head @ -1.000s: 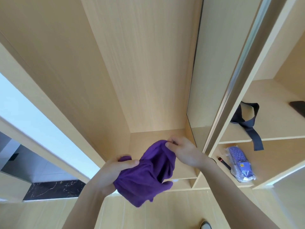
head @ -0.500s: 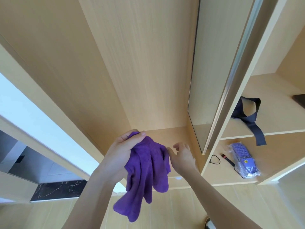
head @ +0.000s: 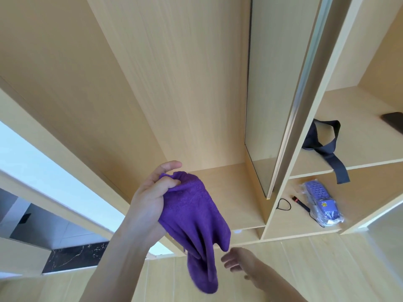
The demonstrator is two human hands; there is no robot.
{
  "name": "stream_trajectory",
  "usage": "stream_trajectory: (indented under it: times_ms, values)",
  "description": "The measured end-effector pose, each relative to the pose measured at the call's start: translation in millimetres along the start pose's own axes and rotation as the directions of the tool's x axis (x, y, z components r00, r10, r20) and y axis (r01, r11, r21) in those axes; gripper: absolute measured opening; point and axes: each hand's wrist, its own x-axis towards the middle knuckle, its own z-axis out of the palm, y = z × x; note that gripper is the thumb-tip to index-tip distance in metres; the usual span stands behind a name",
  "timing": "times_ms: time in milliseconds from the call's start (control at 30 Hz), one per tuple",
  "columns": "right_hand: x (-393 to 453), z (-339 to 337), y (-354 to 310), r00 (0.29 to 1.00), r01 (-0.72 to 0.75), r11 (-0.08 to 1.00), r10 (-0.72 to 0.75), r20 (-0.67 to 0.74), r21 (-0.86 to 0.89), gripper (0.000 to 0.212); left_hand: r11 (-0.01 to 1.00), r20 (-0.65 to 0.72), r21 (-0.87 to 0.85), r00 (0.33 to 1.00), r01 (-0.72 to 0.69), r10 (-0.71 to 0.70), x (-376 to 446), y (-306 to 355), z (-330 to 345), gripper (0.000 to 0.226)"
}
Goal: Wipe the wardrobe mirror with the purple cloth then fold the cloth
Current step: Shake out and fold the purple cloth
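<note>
The purple cloth (head: 196,221) hangs bunched from my left hand (head: 150,199), which grips its top end in front of the open wardrobe bay. My right hand (head: 237,261) is lower, just right of the cloth's hanging end, with fingers spread and relaxed and nothing in them. The wardrobe mirror (head: 268,88) is the tall narrow panel with a silver edge to the right, seen at a steep angle; it reflects the wooden interior.
Wooden shelves at right hold a dark strap (head: 322,147), a wrapped purple remote (head: 320,203) and a small red-tipped black item (head: 298,202). A dark object (head: 393,122) lies at the far right edge. A bright window opening (head: 43,171) is at left.
My right hand let go of the cloth and dropped below it. My left hand lifted the cloth, which now hangs long and loose.
</note>
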Motion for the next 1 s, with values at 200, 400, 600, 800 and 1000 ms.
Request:
stream_trajectory:
  times_ms: [200, 400, 600, 800, 1000]
  values:
    - [-6.5, 16.9, -39.1, 0.955, 0.250, 0.951, -0.273, 0.117, 0.180, 0.028, 0.998, -0.036, -0.015, 0.998, 0.058, -0.058, 15.1, 5.5, -3.5, 0.053]
    - [8.3, 3.9, -59.9, 0.917, 0.306, 0.830, -0.389, -0.090, -0.467, 0.019, 0.993, 0.027, 0.008, 0.993, 0.119, -0.119, 0.8, -1.7, -31.3, 0.050]
    - [-8.2, -5.8, -77.3, 0.854, 0.496, 0.858, -0.510, -0.107, -0.132, 0.038, 0.930, -0.037, 0.224, 0.956, 0.292, -0.291, -1.5, -26.9, -47.6, 0.055]
    - [-10.5, -10.7, -81.5, 0.891, 0.446, 0.848, -0.451, -0.050, 0.288, 0.024, 0.869, -0.120, 0.306, 0.921, 0.390, -0.371, 2.7, -50.8, -67.1, 0.065]
    - [-23.4, -31.3, -85.1, 0.889, 0.458, 0.849, -0.435, -0.143, 0.264, 0.022, 0.851, -0.079, 0.311, 0.903, 0.424, -0.421, 0.8, -74.1, -89.3, 0.078]
